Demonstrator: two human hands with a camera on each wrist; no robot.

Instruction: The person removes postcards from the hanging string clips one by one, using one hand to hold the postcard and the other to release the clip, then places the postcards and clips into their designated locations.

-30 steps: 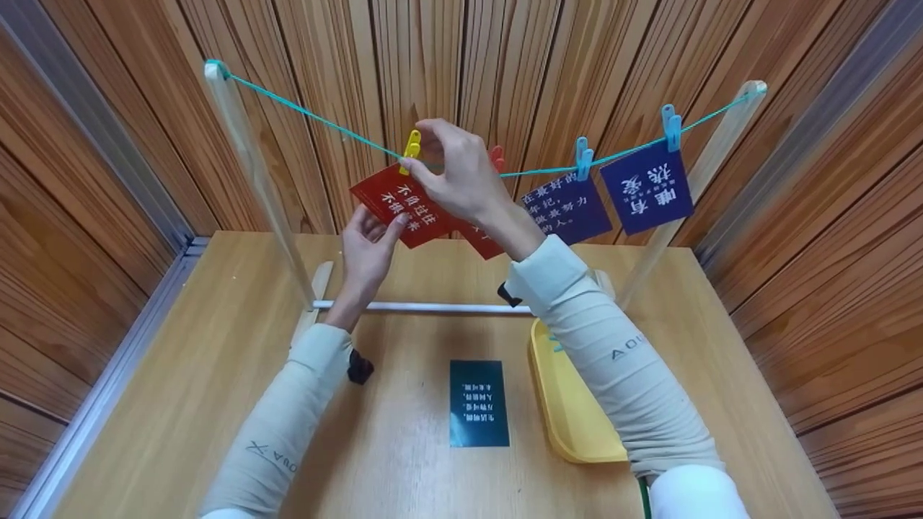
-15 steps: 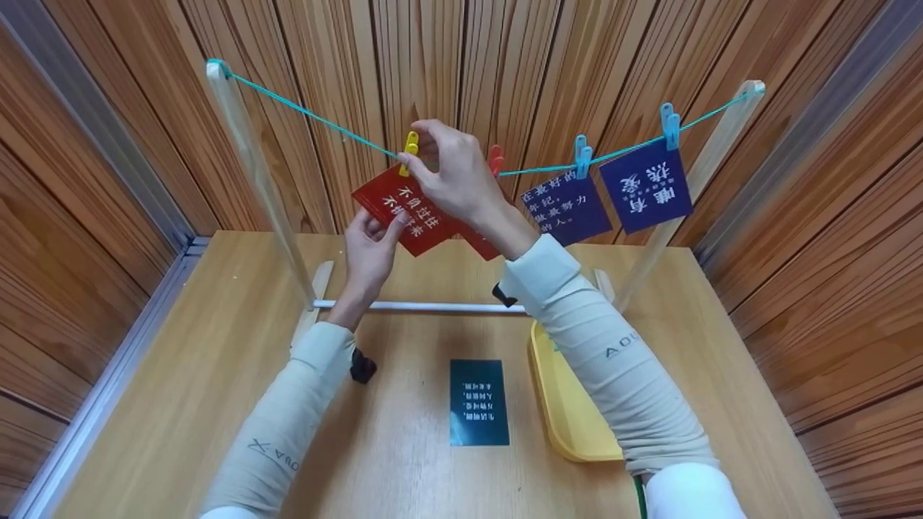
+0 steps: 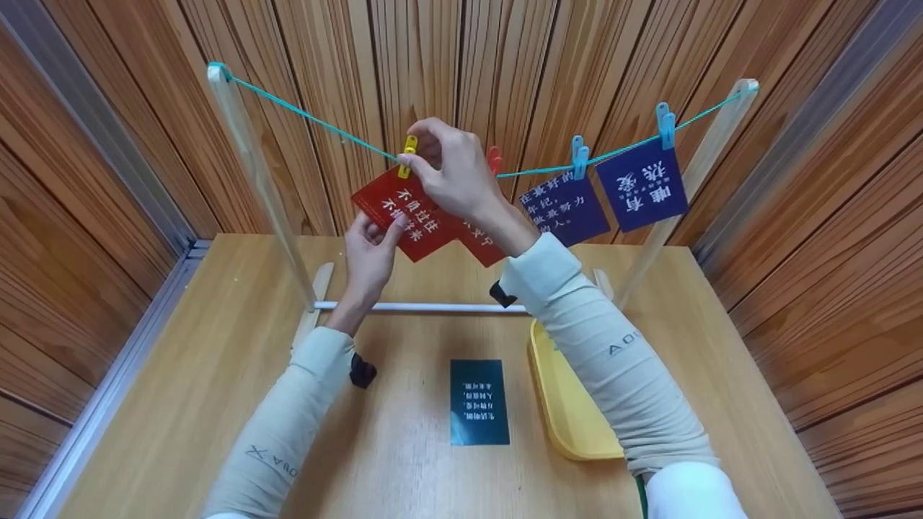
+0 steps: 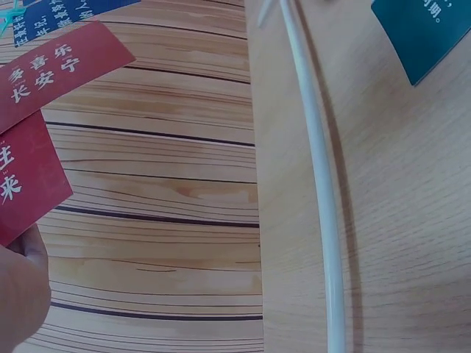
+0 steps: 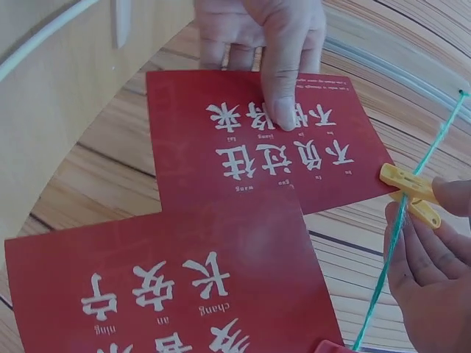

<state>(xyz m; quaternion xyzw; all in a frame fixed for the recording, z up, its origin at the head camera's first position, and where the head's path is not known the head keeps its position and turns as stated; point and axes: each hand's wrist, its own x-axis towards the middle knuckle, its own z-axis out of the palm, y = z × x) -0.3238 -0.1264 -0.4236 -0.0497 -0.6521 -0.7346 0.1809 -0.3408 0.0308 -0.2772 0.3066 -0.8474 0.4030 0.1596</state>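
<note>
Left hand (image 3: 369, 252) pinches red card (image 3: 420, 229), thumb in front, fingers behind. Right hand (image 3: 461, 173) pinches yellow clip (image 3: 408, 156) at card's upper corner, on green line (image 3: 310, 114). Card sits between both hands, beside second red card (image 3: 484, 243).

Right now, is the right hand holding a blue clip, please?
No, the right hand pinches a yellow clip at a red card's corner.

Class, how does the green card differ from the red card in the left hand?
The green card lies flat on the table; the red card is raised at the string.
No hand touches the green card; the left hand pinches the red card.
Both carry white characters.
</note>
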